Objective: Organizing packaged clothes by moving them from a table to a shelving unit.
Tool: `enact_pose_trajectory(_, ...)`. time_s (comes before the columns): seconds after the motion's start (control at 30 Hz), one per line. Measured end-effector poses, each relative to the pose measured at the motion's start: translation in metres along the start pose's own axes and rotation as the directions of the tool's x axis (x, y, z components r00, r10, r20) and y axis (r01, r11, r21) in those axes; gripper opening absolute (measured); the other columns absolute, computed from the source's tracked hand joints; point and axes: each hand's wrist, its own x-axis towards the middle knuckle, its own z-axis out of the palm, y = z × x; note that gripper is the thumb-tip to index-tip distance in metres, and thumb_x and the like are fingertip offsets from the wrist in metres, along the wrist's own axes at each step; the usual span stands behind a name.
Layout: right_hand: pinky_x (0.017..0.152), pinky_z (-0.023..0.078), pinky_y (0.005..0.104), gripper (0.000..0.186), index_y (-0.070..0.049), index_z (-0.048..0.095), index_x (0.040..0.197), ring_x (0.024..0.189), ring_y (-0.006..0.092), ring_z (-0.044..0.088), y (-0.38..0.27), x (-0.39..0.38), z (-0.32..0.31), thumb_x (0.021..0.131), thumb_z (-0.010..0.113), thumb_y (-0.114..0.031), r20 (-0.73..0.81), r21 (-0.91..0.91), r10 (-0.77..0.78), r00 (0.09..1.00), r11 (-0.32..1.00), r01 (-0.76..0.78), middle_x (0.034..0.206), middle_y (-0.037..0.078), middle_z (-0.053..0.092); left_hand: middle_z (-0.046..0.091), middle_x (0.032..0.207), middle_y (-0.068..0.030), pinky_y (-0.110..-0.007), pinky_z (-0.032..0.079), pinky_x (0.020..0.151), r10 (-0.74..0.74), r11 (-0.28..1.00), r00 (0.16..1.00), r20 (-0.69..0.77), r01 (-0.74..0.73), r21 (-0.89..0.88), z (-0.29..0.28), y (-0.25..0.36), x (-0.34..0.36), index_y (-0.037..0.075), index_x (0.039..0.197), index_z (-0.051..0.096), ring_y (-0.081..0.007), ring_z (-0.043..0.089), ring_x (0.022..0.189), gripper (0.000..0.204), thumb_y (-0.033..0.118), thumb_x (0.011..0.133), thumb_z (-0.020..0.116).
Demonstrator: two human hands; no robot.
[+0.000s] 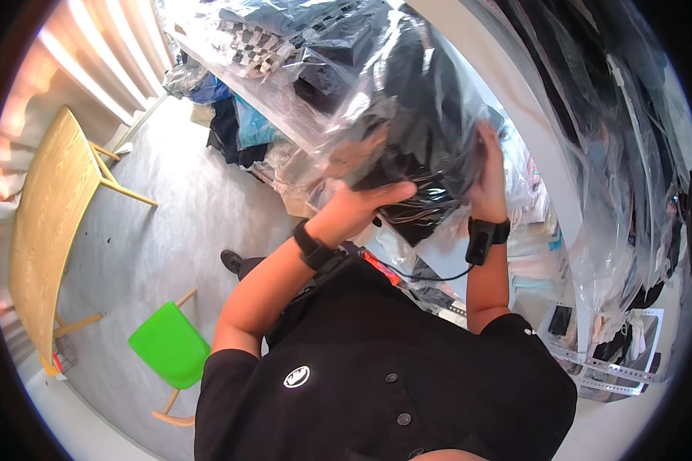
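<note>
Between my two hands is a clear plastic bag [415,100] with dark folded fabric inside, its film shiny and crinkled. My left hand [357,203] grips its near left side, the thumb lying across the front and the fingers behind the film. On the right side my right hand [488,169] presses against the bag, its fingers pointing up along the edge and partly blurred. Beyond the bag, more plastic-wrapped garments [269,46] lie on a white shelf [277,119], one with a black-and-white check pattern.
To the right hang dark garments in clear covers [615,138]. Bagged clothing [238,127] is piled below the shelf. A wooden table [50,223] and a green chair [169,346] stand at left. A white perforated metal rack [607,373] is at lower right.
</note>
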Motion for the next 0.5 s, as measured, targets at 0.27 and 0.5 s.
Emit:
enact_pose_trajectory(0.27, 0.072, 0.044, 0.0267, 0.054, 0.003, 0.042, 0.114, 0.084, 0.0155, 0.055, -0.006, 0.077, -0.086, 0.072, 0.066, -0.02, -0.323, -0.516, -0.116, 0.939, 0.853, -0.073, 0.098, 0.011, 0.055, 0.051, 0.109, -0.0036, -0.035, 0.046, 0.078, -0.387, 0.918, 0.92, 0.056, 0.391, -0.067, 0.014, -0.028, 0.093, 0.009, 0.115, 0.043, -0.0154, 0.053, 0.092, 0.04, 0.026, 0.082, 0.058)
enact_pose_trajectory(0.5, 0.071, 0.046, 0.0304, 0.072, 0.012, 0.031, 0.121, 0.085, 0.0205, 0.056, 0.042, 0.102, -0.133, 0.068, 0.071, -0.016, -0.39, -0.295, -0.121, 0.913, 0.955, 0.001, 0.106, 0.018, 0.053, 0.048, 0.111, 0.0001, -0.04, 0.044, 0.08, -0.444, 0.89, 0.896, 0.013, 0.44, 0.121, 0.009, -0.049, 0.086, 0.013, 0.12, 0.037, -0.0166, 0.049, 0.097, 0.049, 0.031, 0.081, 0.059)
